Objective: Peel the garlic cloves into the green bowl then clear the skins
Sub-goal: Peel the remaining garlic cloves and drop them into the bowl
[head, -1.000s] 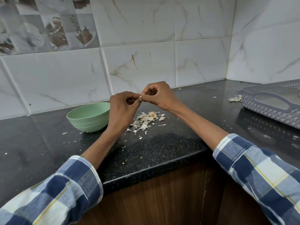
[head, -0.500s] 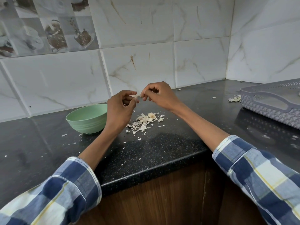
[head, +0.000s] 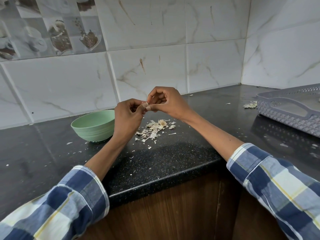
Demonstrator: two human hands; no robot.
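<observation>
My left hand [head: 127, 118] and my right hand [head: 167, 103] meet above the black counter, fingertips together. Between them they pinch a small garlic clove [head: 145, 104], mostly hidden by the fingers. The green bowl [head: 92, 126] stands on the counter just left of my left wrist; its inside is not visible from here. A pile of pale garlic skins [head: 155, 129] lies on the counter under and in front of my hands.
A grey perforated plastic tray [head: 290, 110] sits at the right, with a small heap of skins [head: 250, 105] beside its left end. Scattered skin flakes dot the black counter [head: 164, 158]. Tiled walls close the back and right. The counter's front edge runs below my forearms.
My hands parted slightly half a second ago and have closed together again on the clove. The camera has tilted a little; bowl and skins lie where they were.
</observation>
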